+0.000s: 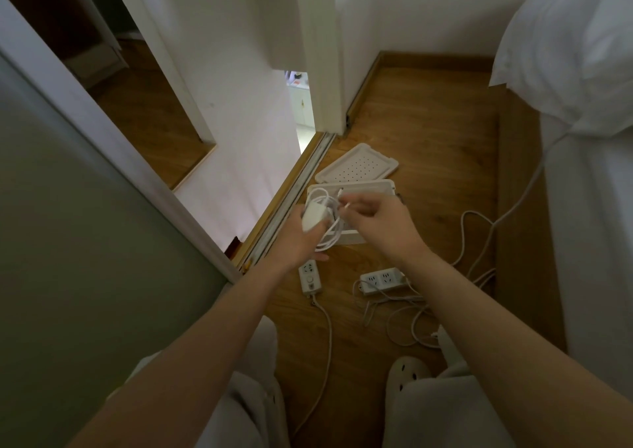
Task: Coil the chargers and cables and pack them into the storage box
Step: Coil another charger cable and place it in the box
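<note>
Wood floor (pixel 428 146) holds storage box (pixel 370 185) beside door track (pixel 291 201)

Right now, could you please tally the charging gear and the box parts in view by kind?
Charger: 1, held in the left hand, its cable pinched by the right hand
Power strips: 2
Storage box: 1
Lid: 1
Total: 5

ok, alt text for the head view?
The left hand holds a white charger while the right hand pinches the end of its coiled cable, above an open white storage box on a wooden floor. The lid, two power strips and loose cables lie nearby.
</note>
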`<state>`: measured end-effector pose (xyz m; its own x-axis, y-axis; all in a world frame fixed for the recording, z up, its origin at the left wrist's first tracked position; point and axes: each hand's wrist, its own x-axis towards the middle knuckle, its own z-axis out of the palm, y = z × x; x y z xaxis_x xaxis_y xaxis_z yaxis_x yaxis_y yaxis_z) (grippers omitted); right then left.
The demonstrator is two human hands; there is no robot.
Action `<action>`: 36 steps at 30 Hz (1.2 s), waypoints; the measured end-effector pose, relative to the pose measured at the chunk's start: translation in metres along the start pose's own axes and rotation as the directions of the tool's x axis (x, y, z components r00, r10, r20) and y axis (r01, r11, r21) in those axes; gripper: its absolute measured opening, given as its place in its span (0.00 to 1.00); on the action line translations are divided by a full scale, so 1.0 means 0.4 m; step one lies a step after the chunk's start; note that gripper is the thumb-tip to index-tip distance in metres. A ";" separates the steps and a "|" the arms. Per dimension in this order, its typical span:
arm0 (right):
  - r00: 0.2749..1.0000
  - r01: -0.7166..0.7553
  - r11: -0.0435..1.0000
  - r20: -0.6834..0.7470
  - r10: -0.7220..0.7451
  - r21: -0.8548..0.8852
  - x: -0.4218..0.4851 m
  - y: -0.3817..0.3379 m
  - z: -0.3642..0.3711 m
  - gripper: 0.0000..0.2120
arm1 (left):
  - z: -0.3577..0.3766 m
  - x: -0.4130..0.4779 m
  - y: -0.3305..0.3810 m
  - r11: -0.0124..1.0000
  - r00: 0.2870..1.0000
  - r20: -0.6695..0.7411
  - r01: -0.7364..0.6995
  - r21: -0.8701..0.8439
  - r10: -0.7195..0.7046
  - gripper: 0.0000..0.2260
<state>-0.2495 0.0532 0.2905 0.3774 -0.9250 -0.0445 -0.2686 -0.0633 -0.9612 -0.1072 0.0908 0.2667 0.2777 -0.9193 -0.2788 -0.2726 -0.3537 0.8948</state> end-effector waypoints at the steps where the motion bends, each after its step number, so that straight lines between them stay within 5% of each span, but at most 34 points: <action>1: 0.999 -0.040 0.988 -0.017 0.043 0.151 -0.001 -0.009 0.000 0.11 | 0.004 0.000 0.001 1.000 1.000 0.017 0.000 -0.017 0.001 0.22; 4: 0.986 -0.137 0.872 -0.022 0.166 0.471 -0.003 -0.025 0.006 0.13 | 0.011 -0.002 0.005 0.999 1.000 0.022 -0.004 -0.047 0.005 0.22; 7: 0.933 -0.318 0.783 0.031 0.358 0.535 0.008 -0.017 0.006 0.19 | 0.012 -0.003 0.009 0.999 1.000 -0.025 -0.004 -0.045 0.003 0.22; 10: 0.892 -0.435 0.821 0.055 0.448 0.371 0.012 -0.003 0.012 0.16 | 0.013 -0.003 0.014 0.997 0.999 -0.053 0.002 -0.081 -0.006 0.21; 13: 0.915 -0.395 0.906 -0.025 0.403 0.151 0.021 0.019 0.015 0.14 | 0.018 -0.007 0.022 0.994 0.999 -0.044 -0.010 -0.111 0.005 0.19; 23: 0.933 -0.358 0.927 -0.060 0.354 -0.113 0.039 0.044 0.012 0.13 | 0.027 -0.006 0.029 0.969 0.997 -0.072 0.023 -0.247 -0.042 0.18; 29: 0.945 -0.326 0.945 0.017 0.326 -0.022 0.032 0.044 0.006 0.11 | 0.029 -0.012 0.027 0.975 0.997 -0.066 0.027 -0.222 -0.042 0.18; 36: 0.930 -0.359 0.932 -0.105 0.352 -0.049 0.042 0.056 -0.003 0.11 | 0.052 -0.025 0.052 0.964 0.988 -0.138 -0.107 -0.243 0.075 0.16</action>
<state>-0.2503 0.0359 0.2686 0.1637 -0.9217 -0.3516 -0.4290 0.2544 -0.8667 -0.1347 0.0890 0.2810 0.3804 -0.9109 -0.1600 -0.0691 -0.2005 0.9772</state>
